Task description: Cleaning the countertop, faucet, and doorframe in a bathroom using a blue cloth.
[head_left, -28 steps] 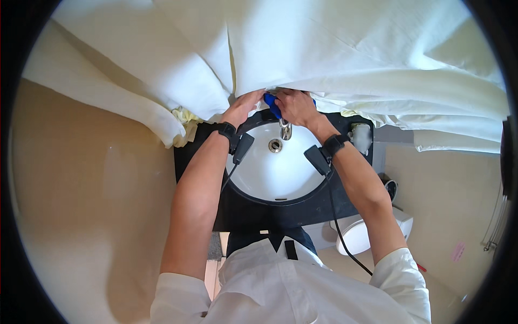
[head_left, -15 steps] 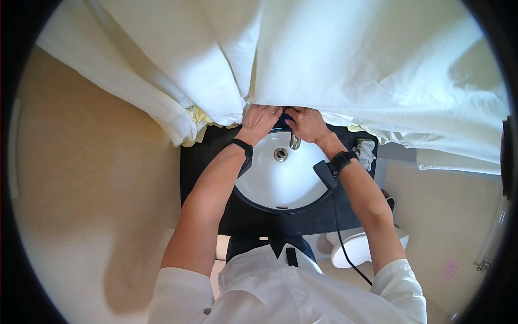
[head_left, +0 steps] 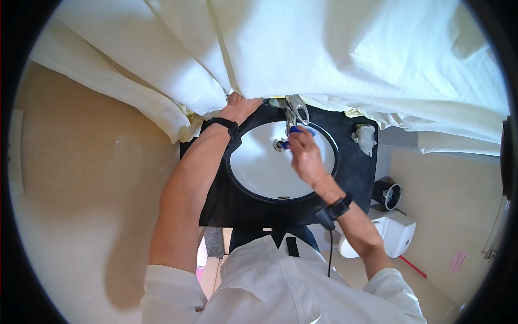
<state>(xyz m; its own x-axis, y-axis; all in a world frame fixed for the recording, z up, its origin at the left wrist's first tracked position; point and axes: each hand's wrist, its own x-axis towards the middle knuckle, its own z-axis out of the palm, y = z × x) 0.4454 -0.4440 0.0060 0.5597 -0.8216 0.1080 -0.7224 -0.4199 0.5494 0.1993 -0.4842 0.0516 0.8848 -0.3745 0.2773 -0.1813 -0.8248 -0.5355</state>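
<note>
Over the white oval basin [head_left: 259, 170], my right hand [head_left: 305, 156] is closed around a small blue object [head_left: 303, 130] whose kind I cannot make out. Parts of it stick out beside my fingers, just in front of the chrome faucet [head_left: 297, 109] and above the drain [head_left: 278, 144]. At the back left of the black countertop [head_left: 243, 211], my left hand [head_left: 242, 109] reaches to the lower edge of a white curtain [head_left: 302, 48]. Its fingers are hidden there, so what it touches does not show.
A crumpled greyish-white cloth [head_left: 365, 139] lies on the counter's right side. To the right below stand a black bin [head_left: 389, 195] and a white toilet [head_left: 397, 233], with a red stick [head_left: 414, 267] beside it. A black cable [head_left: 331, 254] hangs from my right wrist strap.
My right hand has come from behind the faucet toward me, over the basin, with the blue object. My left hand has shifted left along the curtain's edge. The faucet is now uncovered.
</note>
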